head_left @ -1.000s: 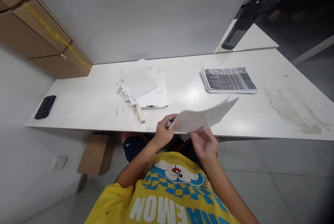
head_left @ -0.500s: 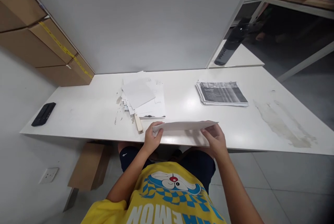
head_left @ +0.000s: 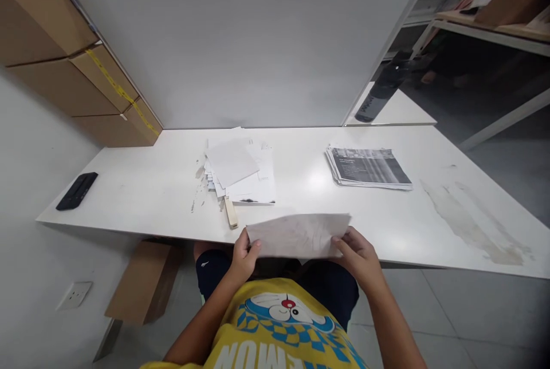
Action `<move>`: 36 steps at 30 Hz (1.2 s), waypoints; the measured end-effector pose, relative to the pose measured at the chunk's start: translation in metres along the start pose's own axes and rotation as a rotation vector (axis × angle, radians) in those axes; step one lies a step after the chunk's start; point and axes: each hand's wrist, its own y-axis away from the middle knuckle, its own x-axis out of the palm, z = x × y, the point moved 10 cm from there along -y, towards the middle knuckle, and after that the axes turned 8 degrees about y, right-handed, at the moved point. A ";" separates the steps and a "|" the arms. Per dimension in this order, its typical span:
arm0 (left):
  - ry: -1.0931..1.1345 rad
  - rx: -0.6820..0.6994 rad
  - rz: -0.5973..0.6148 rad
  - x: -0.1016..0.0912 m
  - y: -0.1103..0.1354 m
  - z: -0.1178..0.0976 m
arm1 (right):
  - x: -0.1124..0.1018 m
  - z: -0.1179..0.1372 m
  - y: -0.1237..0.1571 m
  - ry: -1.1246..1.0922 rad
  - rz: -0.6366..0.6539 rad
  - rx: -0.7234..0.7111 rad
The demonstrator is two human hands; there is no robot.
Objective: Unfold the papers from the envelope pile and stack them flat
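A single sheet of paper (head_left: 299, 235) is held by both hands at the near edge of the white table (head_left: 141, 185), its faintly marked back turned toward me. My left hand (head_left: 243, 255) pinches its left edge and my right hand (head_left: 360, 255) grips its right edge. Just beyond my left hand lies a small cream-coloured stick-shaped tool (head_left: 231, 212). Behind that tool sits a loose pile of white sheets (head_left: 240, 171) with torn scraps beside it.
A stack of printed dark-topped papers (head_left: 368, 167) lies at the right middle of the table. A black device (head_left: 77, 190) rests at the far left. Cardboard boxes (head_left: 73, 71) stand at the back left, another (head_left: 146, 280) under the table. A stained patch (head_left: 470, 223) marks the right end.
The sheet, first held tilted up to the right with my left hand, was brought level, taken by both hands, and now stands with its back facing me.
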 end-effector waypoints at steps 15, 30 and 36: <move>-0.500 0.031 -0.491 -0.116 0.030 0.018 | 0.061 -0.047 -0.012 -0.015 0.301 0.196; -0.586 0.154 -0.179 -0.045 -0.085 0.014 | 0.056 -0.051 -0.026 0.090 0.210 0.165; -0.584 0.177 -0.153 -0.036 -0.077 0.008 | 0.055 -0.042 -0.023 0.103 0.199 0.191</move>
